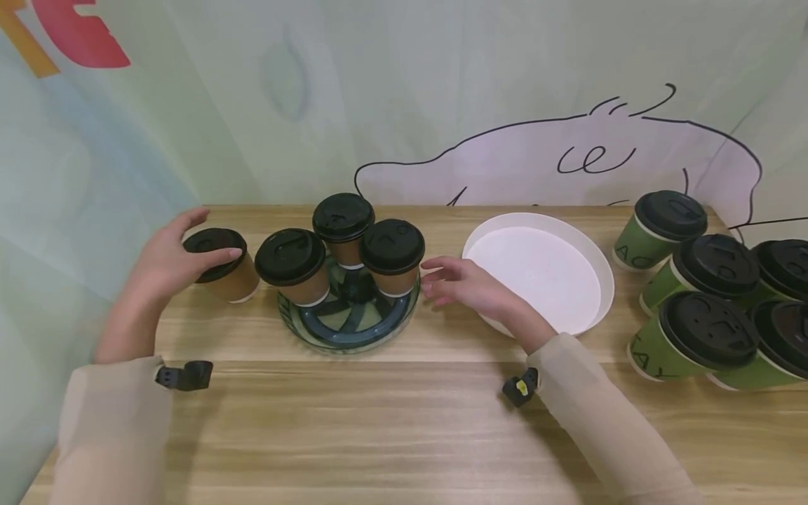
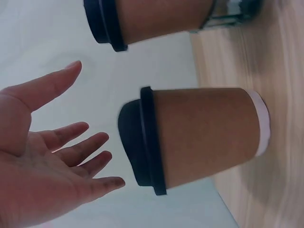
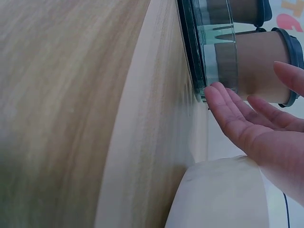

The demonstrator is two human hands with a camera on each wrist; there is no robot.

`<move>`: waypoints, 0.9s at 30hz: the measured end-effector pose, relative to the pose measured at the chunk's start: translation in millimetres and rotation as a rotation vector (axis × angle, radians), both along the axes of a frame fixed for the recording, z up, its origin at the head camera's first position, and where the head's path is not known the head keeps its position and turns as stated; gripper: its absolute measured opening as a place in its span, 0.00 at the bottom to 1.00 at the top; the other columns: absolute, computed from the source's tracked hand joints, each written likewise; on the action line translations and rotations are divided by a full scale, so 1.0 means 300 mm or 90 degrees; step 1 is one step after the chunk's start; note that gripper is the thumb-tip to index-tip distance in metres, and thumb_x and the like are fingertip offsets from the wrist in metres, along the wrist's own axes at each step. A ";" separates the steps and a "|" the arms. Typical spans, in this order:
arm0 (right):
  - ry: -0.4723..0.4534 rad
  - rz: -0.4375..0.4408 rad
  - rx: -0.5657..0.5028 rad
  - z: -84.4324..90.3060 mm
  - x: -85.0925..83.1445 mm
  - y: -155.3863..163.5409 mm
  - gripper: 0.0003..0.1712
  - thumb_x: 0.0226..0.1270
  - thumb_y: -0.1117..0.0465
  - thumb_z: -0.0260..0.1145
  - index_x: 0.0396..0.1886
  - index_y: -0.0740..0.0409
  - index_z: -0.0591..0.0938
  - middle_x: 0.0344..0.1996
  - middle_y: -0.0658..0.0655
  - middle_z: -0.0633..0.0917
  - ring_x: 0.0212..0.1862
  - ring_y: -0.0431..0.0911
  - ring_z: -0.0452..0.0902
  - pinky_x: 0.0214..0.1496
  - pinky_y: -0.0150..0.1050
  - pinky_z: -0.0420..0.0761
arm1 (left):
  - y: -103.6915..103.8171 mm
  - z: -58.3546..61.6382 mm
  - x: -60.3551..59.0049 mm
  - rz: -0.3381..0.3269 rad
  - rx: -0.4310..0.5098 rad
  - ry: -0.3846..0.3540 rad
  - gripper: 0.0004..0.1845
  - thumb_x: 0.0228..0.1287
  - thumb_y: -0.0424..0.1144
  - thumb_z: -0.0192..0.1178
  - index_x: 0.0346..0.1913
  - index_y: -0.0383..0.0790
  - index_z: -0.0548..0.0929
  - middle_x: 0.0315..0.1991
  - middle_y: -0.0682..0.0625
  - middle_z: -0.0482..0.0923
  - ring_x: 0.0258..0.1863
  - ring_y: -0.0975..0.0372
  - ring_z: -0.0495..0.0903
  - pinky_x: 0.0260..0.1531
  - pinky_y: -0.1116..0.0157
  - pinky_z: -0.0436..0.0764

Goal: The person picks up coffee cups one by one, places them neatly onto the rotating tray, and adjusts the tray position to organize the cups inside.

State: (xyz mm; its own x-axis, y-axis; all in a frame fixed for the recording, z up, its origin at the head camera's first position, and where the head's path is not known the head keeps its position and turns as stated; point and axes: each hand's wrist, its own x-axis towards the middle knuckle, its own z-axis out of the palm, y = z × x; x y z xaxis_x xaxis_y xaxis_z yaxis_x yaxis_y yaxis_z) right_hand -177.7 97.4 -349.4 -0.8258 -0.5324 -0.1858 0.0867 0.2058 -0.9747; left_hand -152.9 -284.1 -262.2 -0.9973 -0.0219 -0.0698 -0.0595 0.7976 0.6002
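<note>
A brown paper cup with a black lid (image 1: 235, 283) stands upright on the table at the left. My left hand (image 1: 167, 263) hovers by its lid, fingers spread; in the left wrist view a gap separates the fingers from the lid. To the right is a round clear glass dish (image 1: 341, 345) with a dark divided base. Three more brown lidded cups stand in it, at the left (image 1: 308, 289), back (image 1: 348, 253) and right (image 1: 396, 283). My right hand (image 1: 476, 287) is at the dish's right side, fingers extended beside its wall; I cannot tell whether they touch.
Right of the dish, a round white tray (image 1: 536, 273) lies partly beneath my right forearm. Several green cups with black lids (image 1: 656, 344) stand grouped at the table's right end. A printed cloth backdrop (image 1: 404, 105) rises behind the wooden table (image 1: 353, 435).
</note>
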 end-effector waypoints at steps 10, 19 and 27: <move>0.003 0.003 -0.007 -0.004 -0.001 -0.002 0.29 0.63 0.68 0.58 0.64 0.67 0.64 0.58 0.66 0.71 0.52 0.59 0.73 0.51 0.47 0.75 | -0.048 -0.031 -0.020 0.018 -0.007 -0.024 0.52 0.56 0.58 0.59 0.72 0.41 0.38 0.71 0.37 0.36 0.66 0.37 0.38 0.54 0.35 0.50; -0.002 0.007 -0.005 0.001 0.003 0.000 0.28 0.63 0.71 0.54 0.64 0.68 0.62 0.55 0.69 0.72 0.52 0.61 0.72 0.51 0.50 0.75 | -0.085 -0.068 -0.028 0.031 -0.011 -0.039 0.51 0.59 0.54 0.58 0.71 0.35 0.38 0.70 0.33 0.35 0.65 0.35 0.38 0.54 0.35 0.50; 0.006 0.019 -0.020 0.002 0.002 0.001 0.29 0.62 0.72 0.54 0.64 0.68 0.62 0.59 0.68 0.70 0.54 0.60 0.71 0.52 0.49 0.75 | -0.090 -0.087 -0.026 0.047 0.011 -0.045 0.52 0.58 0.57 0.57 0.71 0.35 0.38 0.69 0.31 0.35 0.64 0.34 0.39 0.54 0.34 0.50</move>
